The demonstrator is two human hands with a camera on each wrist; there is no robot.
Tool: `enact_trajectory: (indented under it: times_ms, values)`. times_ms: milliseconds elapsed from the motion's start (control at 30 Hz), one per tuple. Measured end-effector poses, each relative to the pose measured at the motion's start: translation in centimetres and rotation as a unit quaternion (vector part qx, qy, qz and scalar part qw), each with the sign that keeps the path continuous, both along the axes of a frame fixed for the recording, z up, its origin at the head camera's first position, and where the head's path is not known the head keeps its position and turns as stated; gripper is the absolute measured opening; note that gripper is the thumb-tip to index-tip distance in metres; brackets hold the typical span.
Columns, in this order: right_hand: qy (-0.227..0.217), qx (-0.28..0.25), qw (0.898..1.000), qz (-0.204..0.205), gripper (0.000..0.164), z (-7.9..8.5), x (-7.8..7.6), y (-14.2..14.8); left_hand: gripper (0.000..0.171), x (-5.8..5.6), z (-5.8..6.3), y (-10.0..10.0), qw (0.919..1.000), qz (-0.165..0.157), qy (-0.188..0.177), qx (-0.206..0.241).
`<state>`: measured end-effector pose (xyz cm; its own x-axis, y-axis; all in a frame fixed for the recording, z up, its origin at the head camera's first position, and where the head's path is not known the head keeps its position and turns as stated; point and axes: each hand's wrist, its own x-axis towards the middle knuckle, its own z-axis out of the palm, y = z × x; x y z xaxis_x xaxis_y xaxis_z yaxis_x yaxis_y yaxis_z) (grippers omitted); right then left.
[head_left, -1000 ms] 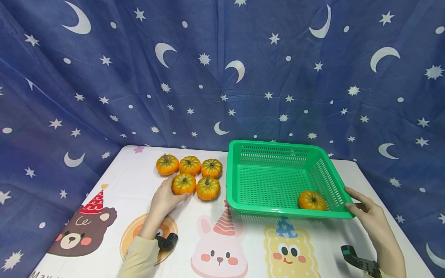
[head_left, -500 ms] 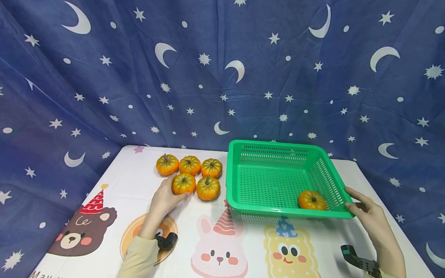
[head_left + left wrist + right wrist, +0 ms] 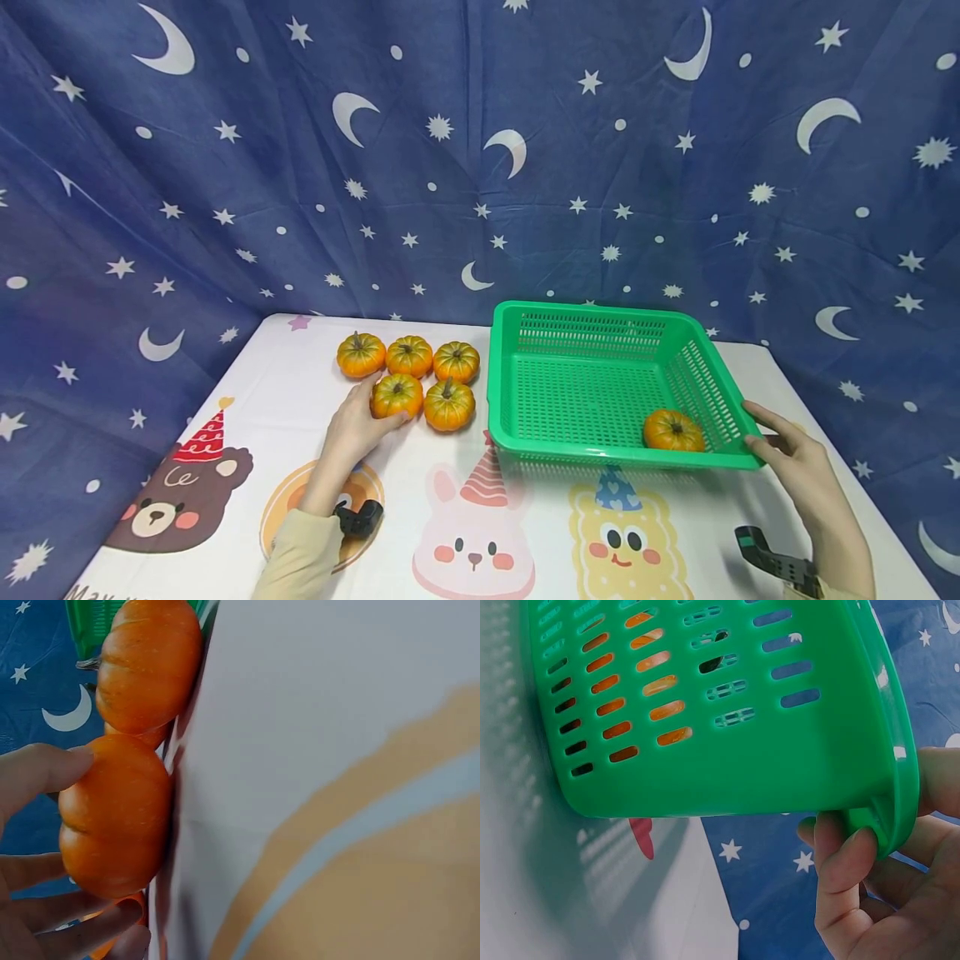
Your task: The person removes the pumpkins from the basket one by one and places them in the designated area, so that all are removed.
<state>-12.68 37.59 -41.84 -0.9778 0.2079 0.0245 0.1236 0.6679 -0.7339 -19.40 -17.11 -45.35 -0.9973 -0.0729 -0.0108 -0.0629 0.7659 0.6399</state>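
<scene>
My left hand (image 3: pixel 357 427) holds a small orange-green pumpkin (image 3: pixel 397 396), thumb on its near side and fingers around its far left side; it sits on the table in the front row. In the left wrist view, the thumb presses on this pumpkin (image 3: pixel 116 817) and the fingers lie along its other side. A second pumpkin (image 3: pixel 449 406) sits just right of it, with several more (image 3: pixel 409 357) lined up behind. At the right, my right hand (image 3: pixel 801 460) grips the front right corner rim of a green plastic basket (image 3: pixel 585 452). Inside that corner rests one pumpkin (image 3: pixel 674 432).
A white tablecloth (image 3: pixel 555 525) with cartoon animal prints covers the table. Behind it hangs a dark blue curtain (image 3: pixel 420 208) with moons and stars. Both wrists wear black camera straps (image 3: pixel 360 518).
</scene>
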Motion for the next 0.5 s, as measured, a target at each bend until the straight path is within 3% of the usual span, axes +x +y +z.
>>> enact_trajectory:
  times_ms: [500]
  values:
    - [-0.007, 0.004, 1.0, -0.004, 0.057, 0.0, -0.1, 0.0, 0.073, 0.7, 2.1, 0.0, 0.9985, 0.019, 0.05, 0.012]
